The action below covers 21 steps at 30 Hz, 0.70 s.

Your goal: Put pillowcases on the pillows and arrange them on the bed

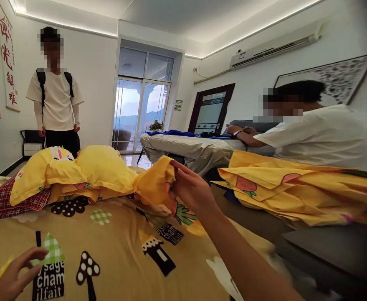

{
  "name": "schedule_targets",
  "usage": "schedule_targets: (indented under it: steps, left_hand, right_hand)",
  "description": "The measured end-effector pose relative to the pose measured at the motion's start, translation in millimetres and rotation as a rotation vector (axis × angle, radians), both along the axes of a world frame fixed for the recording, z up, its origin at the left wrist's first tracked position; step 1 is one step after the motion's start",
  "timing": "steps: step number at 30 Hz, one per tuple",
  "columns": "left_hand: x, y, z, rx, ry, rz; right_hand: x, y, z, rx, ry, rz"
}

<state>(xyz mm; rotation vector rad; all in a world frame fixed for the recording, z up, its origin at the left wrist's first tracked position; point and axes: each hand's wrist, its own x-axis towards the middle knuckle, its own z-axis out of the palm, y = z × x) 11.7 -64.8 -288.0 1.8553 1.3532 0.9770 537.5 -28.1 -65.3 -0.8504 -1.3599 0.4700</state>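
Note:
My right hand (192,188) pinches the raised edge of a yellow pillowcase (153,184) with an orange carrot and green leaf print. This loose piece of cloth touches a plump yellow pillow (103,167); whether the two are joined I cannot tell. Left of that lies another yellow pillow (45,171), printed with an animal figure, on top of a red plaid pillow (34,198). At the lower left my left hand (20,271) hovers over or rests on the tan printed bedding (114,251), fingers apart and holding nothing.
Folded yellow carrot-print cloth (283,188) lies on the right beside a dark surface (321,251). Beyond it a person in a white shirt (324,133) sits by a sheet-covered table (186,146). Another person (56,100) stands past the bed's far side.

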Motion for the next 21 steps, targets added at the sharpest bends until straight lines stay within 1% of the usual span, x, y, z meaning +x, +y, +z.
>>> schedule_targets:
  steps: [2,3,4,5,7,8,10,12,13,14,15,16,17,18,21]
  left_hand:
    - [57.1,0.4,28.3,0.001,-0.073,-0.199]
    - [83.3,3.3,38.7,0.041,-0.122,-0.234]
    - [106.8,7.8,45.7,0.069,-0.149,-0.266]
    - [126.7,13.1,49.2,0.086,-0.176,-0.267]
    - [154.0,23.4,46.4,0.051,-0.236,-0.244]
    - [160.9,26.9,41.7,0.003,-0.268,-0.252]
    - [162.5,29.3,29.7,-0.110,-0.327,-0.330]
    - [150.5,27.1,20.8,-0.174,-0.366,-0.401]
    - [140.1,25.8,19.5,-0.177,-0.375,-0.404]
    - [126.9,25.1,21.1,-0.160,-0.368,-0.370]
    - [110.7,25.3,26.2,-0.127,-0.351,-0.302]
    - [91.5,26.5,34.8,-0.083,-0.332,-0.220]
    - [69.4,28.3,47.1,-0.035,-0.315,-0.136]
    - [45.0,30.3,62.5,0.014,-0.304,-0.041]
    - [-32.8,31.9,121.8,0.150,-0.313,0.220]
  right_hand:
    - [-53.8,-21.2,19.1,-0.058,0.127,0.197]
    - [-80.8,-29.8,26.1,-0.086,0.139,0.278]
    - [-106.5,-37.2,32.1,-0.110,0.135,0.354]
    - [-130.0,-43.5,37.7,-0.133,0.122,0.423]
    - [-168.9,-53.8,49.6,-0.150,0.091,0.538]
    - [-183.9,-58.0,56.3,-0.137,0.075,0.580]
    - [-205.8,-64.1,70.9,-0.090,0.045,0.636]
    - [-217.7,-66.0,86.4,-0.041,0.018,0.645]
    - [-219.9,-65.0,94.0,-0.015,0.007,0.630]
    - [-219.5,-62.4,101.5,0.013,0.001,0.604]
    - [-216.5,-58.4,108.6,0.045,0.002,0.567]
    - [-211.0,-53.2,115.4,0.082,0.013,0.519]
    - [-203.4,-47.0,121.6,0.120,0.034,0.465]
    - [-194.2,-40.1,126.9,0.154,0.067,0.411]
    - [-165.1,-18.0,136.4,0.173,0.181,0.274]
